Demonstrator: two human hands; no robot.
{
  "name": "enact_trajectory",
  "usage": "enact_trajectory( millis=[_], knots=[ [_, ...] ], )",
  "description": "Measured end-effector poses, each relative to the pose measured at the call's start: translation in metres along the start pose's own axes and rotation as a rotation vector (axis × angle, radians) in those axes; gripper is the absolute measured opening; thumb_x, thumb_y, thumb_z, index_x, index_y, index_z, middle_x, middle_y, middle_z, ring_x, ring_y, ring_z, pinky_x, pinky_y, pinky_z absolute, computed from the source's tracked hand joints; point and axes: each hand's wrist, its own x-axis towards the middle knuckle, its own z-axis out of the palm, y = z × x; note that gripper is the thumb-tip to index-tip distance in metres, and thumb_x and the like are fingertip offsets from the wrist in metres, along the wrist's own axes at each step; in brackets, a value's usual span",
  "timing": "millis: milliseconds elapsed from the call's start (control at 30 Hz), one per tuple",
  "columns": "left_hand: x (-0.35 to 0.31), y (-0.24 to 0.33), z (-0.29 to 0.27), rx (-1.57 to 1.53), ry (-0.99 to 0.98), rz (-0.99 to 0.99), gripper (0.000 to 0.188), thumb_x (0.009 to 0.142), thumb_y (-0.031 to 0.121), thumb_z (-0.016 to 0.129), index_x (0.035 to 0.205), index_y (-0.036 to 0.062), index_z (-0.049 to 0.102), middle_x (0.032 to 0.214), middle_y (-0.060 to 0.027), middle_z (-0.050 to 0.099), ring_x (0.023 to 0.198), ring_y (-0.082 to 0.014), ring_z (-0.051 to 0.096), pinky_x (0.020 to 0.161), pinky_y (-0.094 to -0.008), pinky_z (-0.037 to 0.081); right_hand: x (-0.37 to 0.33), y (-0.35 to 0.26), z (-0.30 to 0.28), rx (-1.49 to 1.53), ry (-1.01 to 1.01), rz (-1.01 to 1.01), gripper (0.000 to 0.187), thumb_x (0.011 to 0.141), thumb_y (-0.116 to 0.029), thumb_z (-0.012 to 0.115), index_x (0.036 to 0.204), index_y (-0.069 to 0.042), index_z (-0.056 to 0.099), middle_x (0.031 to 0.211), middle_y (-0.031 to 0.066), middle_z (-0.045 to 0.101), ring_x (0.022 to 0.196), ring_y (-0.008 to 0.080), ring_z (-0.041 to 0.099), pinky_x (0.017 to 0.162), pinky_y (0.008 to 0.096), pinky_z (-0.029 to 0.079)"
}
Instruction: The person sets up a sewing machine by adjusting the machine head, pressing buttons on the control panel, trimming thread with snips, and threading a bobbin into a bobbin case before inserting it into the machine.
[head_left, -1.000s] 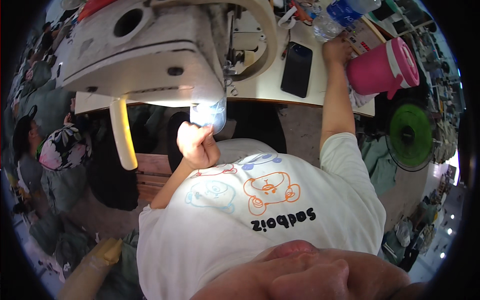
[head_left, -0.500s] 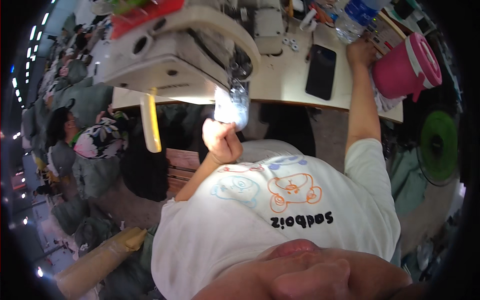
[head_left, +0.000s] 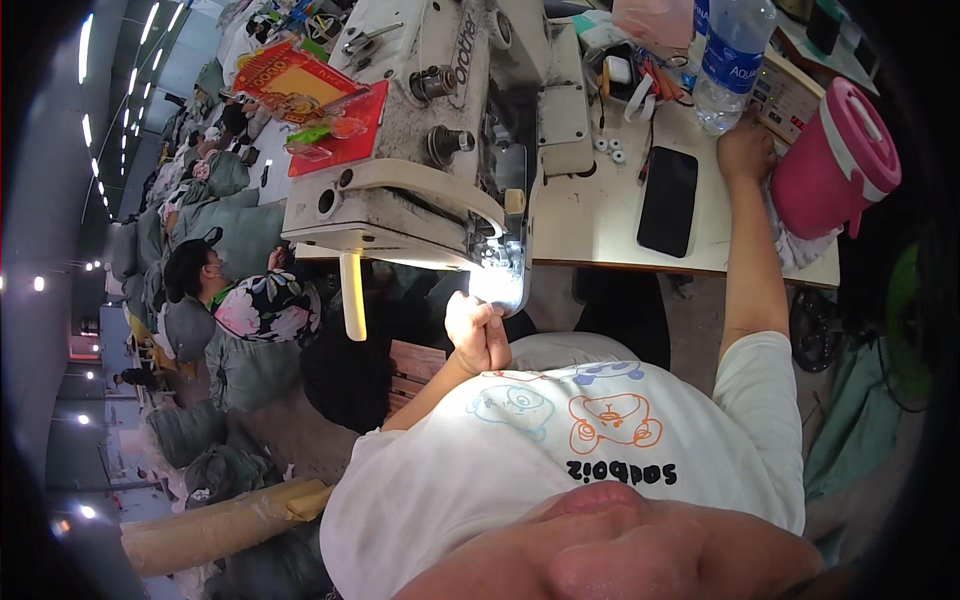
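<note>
- Left hand (head_left: 478, 332) curled closed at the sewing machine's (head_left: 410, 140) lit end; I can't tell what's pinched.
- Sewing machine on table (head_left: 600, 225).
- Right hand (head_left: 747, 155) by control box (head_left: 782, 100), grip unclear to me.

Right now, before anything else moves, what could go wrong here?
The left hand is at the glaring, lit end of the sewing machine; if it ran, the fingers might get hurt.

The right hand is close beside the blue-labelled water bottle; a nudge could tip it toward the control box.

The pink lidded jug stands near the table's corner; a forearm bump might send it over.
</note>
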Motion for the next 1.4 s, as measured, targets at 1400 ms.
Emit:
enact_trajectory(
  millis=[1400],
  knots=[
    [0.0056, -0.0049, 0.0068, 0.092, 0.049, 0.076, 0.031, 0.052, 0.0, 0.056, 0.082, 0.004, 0.057, 0.062, -0.0052, 0.044, 0.05, -0.0245, 0.037, 0.053, -0.0372, 0.033, 0.0005, -0.0024, -0.0008, -0.016, -0.005, 0.004, 0.067, 0.1, -0.023, 0.041, 0.162, -0.002, 0.03, 0.139, 0.0258, 0.058, 0.128, 0.0431, 0.056, 0.108, 0.0566, 0.043]
  ],
)
